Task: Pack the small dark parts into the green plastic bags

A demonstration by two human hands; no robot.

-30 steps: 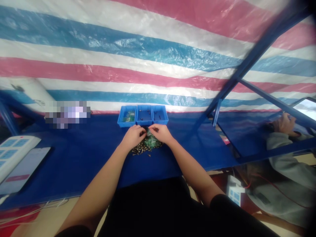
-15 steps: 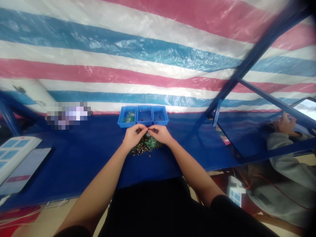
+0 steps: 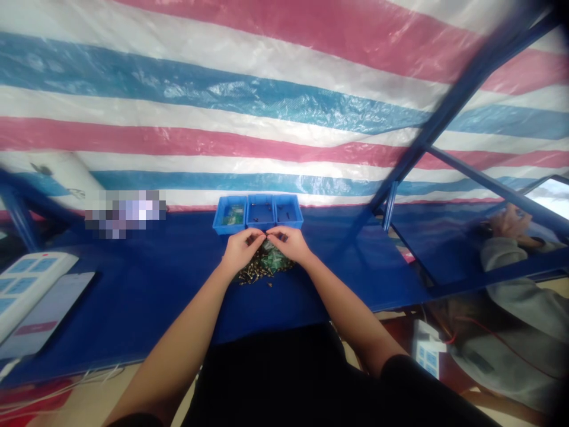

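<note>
My left hand (image 3: 242, 249) and my right hand (image 3: 288, 244) meet at the fingertips above a loose heap of small dark and brass-coloured components (image 3: 254, 274). Green circuit-board pieces (image 3: 274, 260) lie in the heap, partly under my right hand. Whatever sits between my fingertips is too small to make out. Just beyond my hands stands a blue three-compartment tray (image 3: 258, 226). Its left compartment holds green pieces, and the other two hold small dark parts.
The blue-topped table (image 3: 142, 296) carries a white power strip (image 3: 31, 290) and a phone (image 3: 51, 314) at the left. A striped tarp (image 3: 222, 95) hangs behind. At the right, beyond a blue metal frame (image 3: 448, 101), is a co-worker's hand (image 3: 511, 224).
My hands have drawn together, and their fingertips now touch above the heap. The whole scene sits slightly lower in the view than a second ago.
</note>
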